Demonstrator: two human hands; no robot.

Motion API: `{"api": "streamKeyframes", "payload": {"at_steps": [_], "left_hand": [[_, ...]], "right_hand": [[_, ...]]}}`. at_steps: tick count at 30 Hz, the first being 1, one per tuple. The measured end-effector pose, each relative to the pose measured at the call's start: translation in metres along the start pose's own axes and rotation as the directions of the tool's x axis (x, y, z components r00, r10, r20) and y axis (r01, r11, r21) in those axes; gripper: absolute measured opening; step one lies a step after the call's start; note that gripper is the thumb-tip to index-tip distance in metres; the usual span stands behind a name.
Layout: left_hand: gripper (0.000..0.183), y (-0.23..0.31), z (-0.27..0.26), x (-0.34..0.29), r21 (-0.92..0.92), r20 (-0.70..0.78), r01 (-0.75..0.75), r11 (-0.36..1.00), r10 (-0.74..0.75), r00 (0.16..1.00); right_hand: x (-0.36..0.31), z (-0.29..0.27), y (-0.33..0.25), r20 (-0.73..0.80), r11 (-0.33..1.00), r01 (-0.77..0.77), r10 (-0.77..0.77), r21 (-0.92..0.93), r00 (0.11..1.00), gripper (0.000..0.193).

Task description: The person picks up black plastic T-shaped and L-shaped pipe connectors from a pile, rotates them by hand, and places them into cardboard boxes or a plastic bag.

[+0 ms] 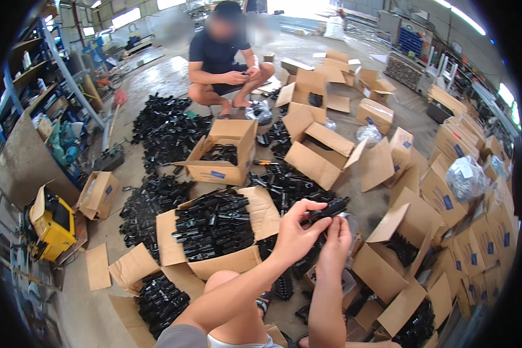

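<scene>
Concrete workshop floor [107,235], crowded with cartons and black parts. Black part [329,210] is held up over the near heap [298,185]: left hand [298,227] pinches it, thumb against fingers; right hand [334,232] has fingertips bunched at its near side, can't tell if gripping. Packed carton [226,265] to the left, flaps splayed; open carton [378,272] edges sit near the right forearm. Floor strip runs up left toward shelving [32,75]. Co-worker [217,64] squats beyond. Blue label [218,174] on middle carton [197,173], print too small.
</scene>
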State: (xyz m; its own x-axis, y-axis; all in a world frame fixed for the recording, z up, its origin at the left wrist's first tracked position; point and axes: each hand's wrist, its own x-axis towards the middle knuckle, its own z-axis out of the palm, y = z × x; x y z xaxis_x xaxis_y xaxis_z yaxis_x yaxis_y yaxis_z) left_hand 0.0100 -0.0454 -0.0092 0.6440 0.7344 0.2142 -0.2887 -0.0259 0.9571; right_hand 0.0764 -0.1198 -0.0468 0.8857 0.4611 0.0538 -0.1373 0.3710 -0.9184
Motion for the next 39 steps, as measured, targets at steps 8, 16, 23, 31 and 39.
{"api": "streamKeyframes", "payload": {"at_steps": [8, 16, 23, 31, 39], "left_hand": [[0.028, -0.002, 0.003, -0.001, -0.067, 0.012, 0.036, 0.997, -0.036, 0.999], [0.028, -0.003, 0.013, -0.004, -0.076, -0.011, 0.035, 0.996, -0.036, 0.999], [0.027, 0.003, 0.013, -0.004, -0.077, 0.001, 0.078, 0.994, -0.078, 0.997], [0.027, 0.001, 0.010, -0.001, -0.068, -0.014, 0.062, 0.996, -0.063, 0.998], [0.029, 0.005, 0.009, -0.001, -0.127, -0.007, 0.092, 0.988, -0.094, 0.996]], "right_hand": [[-0.009, 0.002, -0.002, -0.033, 0.992, 0.118, -0.119, -0.040, 0.992, 0.014], [-0.009, 0.009, 0.000, -0.192, 0.991, 0.122, -0.132, -0.063, 0.972, 0.019], [-0.013, 0.000, -0.003, -0.099, 0.993, 0.101, -0.095, 0.056, 0.991, 0.018], [-0.011, 0.011, -0.001, -0.128, 0.990, 0.136, -0.129, 0.046, 0.983, 0.019], [-0.009, 0.009, -0.005, -0.084, 0.996, 0.083, -0.081, 0.019, 0.993, 0.019]]}}
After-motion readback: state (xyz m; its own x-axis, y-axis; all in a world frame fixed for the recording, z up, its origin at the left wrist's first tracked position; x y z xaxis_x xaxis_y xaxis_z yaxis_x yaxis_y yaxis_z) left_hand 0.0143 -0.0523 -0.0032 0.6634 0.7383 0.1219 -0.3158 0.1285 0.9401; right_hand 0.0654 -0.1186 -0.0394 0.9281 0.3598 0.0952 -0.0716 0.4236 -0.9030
